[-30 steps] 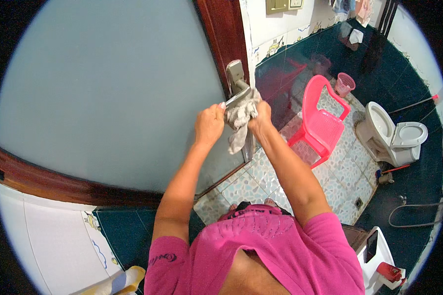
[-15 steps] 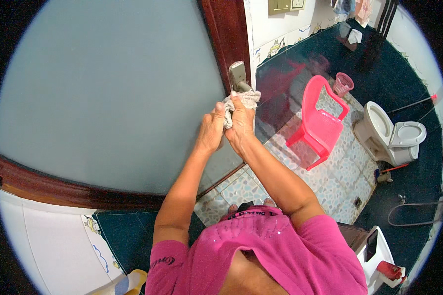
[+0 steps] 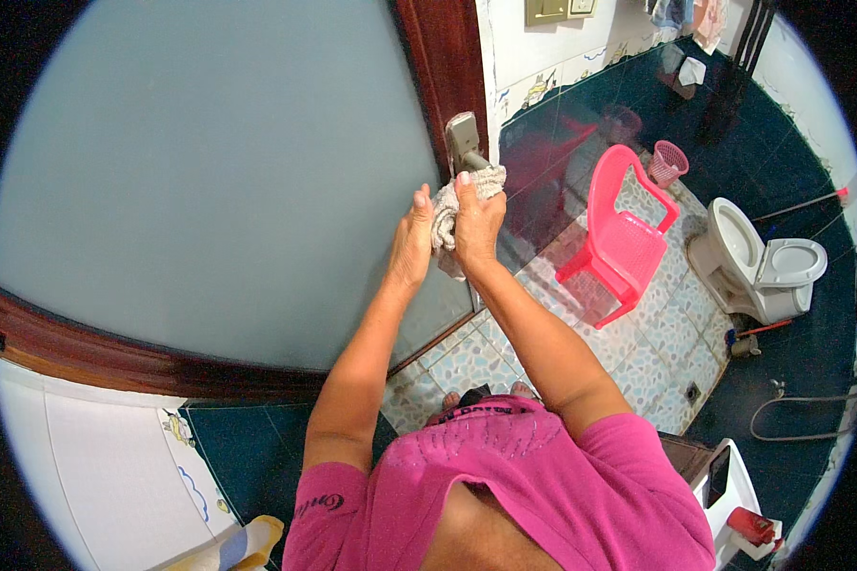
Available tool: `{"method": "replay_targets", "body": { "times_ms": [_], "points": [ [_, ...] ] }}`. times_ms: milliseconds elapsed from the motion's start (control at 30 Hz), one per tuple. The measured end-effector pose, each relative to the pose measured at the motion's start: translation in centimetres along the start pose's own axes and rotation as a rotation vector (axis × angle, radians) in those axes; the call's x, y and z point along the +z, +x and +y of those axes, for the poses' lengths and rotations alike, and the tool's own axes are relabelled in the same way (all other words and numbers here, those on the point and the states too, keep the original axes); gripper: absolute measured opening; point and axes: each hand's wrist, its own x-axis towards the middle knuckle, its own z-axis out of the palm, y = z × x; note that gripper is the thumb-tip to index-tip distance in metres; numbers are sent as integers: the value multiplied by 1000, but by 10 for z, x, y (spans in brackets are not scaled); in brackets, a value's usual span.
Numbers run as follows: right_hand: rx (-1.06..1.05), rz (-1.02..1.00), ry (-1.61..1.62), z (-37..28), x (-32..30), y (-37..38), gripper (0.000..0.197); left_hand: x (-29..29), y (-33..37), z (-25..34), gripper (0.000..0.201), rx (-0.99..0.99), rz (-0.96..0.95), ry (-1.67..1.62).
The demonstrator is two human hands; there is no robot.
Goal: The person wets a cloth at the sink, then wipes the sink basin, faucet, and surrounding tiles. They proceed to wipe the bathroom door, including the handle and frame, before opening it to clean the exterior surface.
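A bunched, off-white cloth (image 3: 444,217) is between my two hands, just below the metal door handle (image 3: 464,138). My right hand (image 3: 480,226) grips it, thumb on top, and part of the cloth sticks out past that thumb beside the lever. From the other side my left hand (image 3: 412,240) holds the cloth's left edge with its thumb pointing up; its other fingers are mostly hidden. A flap of the cloth hangs beneath the hands. The handle sits on the dark reddish-brown frame of a door with a grey panel (image 3: 219,190).
To the right, a pink plastic chair (image 3: 628,243) stands on the pebble-patterned floor, with a pink basket (image 3: 668,164) behind it. Farther right is a white toilet (image 3: 738,243). A white washbasin (image 3: 738,485) with a dark phone-like object lies at lower right.
My hands have moved slightly apart, and more of the cloth shows between them. A flap of it now hangs below. The view has shifted a little.
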Motion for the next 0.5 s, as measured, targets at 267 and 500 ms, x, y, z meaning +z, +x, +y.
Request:
{"method": "replay_targets", "body": {
  "times_ms": [267,500],
  "points": [
    [334,72,387,-3,-27,-14,22,-3,0,4,87,-123,62,143],
    [797,-139,996,-3,-53,-30,58,-4,-7,-4,61,52,362,30]
  ]
}}
